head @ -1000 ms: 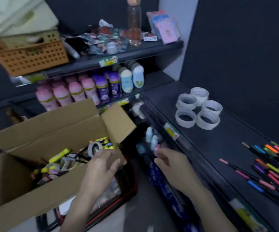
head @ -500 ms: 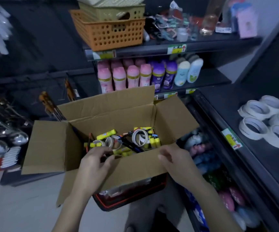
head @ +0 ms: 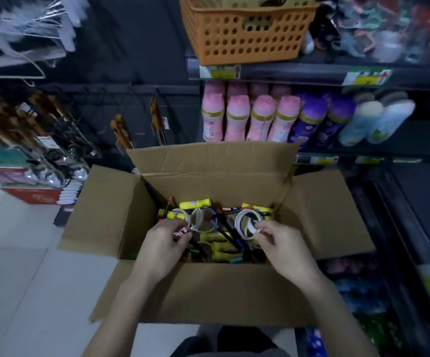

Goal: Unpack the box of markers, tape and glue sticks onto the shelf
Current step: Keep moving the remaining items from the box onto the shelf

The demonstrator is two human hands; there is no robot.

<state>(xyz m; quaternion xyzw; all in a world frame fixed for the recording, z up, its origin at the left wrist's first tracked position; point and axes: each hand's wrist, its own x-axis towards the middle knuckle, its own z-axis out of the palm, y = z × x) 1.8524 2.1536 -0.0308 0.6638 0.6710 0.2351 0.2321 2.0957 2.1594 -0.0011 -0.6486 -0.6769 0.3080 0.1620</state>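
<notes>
Aisle: shop shelf (head: 281, 73) behind the open box (head: 208, 292).
Right hand (head: 283, 246): pinches the tape roll (head: 237, 222) by its rim.
Left hand (head: 161, 246): curled; I can't tell on what.
Handling: light and stiff, I'd judge; the rim suits.

Small shop aisle, prob. a general/household store. Dark metal shelves (head: 286, 73) w/ yellow price tags (head: 367, 76) clipped to the front edges. One shelf holds rows of identical pink bottles (head: 237, 119), then purple bottles (head: 312, 119) & pale blue bottles (head: 378, 119), lined up like stock. Orange basket (head: 245, 34) on the shelf above, next to small packaged goods, too blurred to ID. Left wall: hangers (head: 28, 34) up top, tagged utensils (head: 54, 140) hung on hooks below. Open cardboard box (head: 208, 292) of mixed stationery sits in the aisle. Pale tiled floor (head: 15, 279).
</notes>
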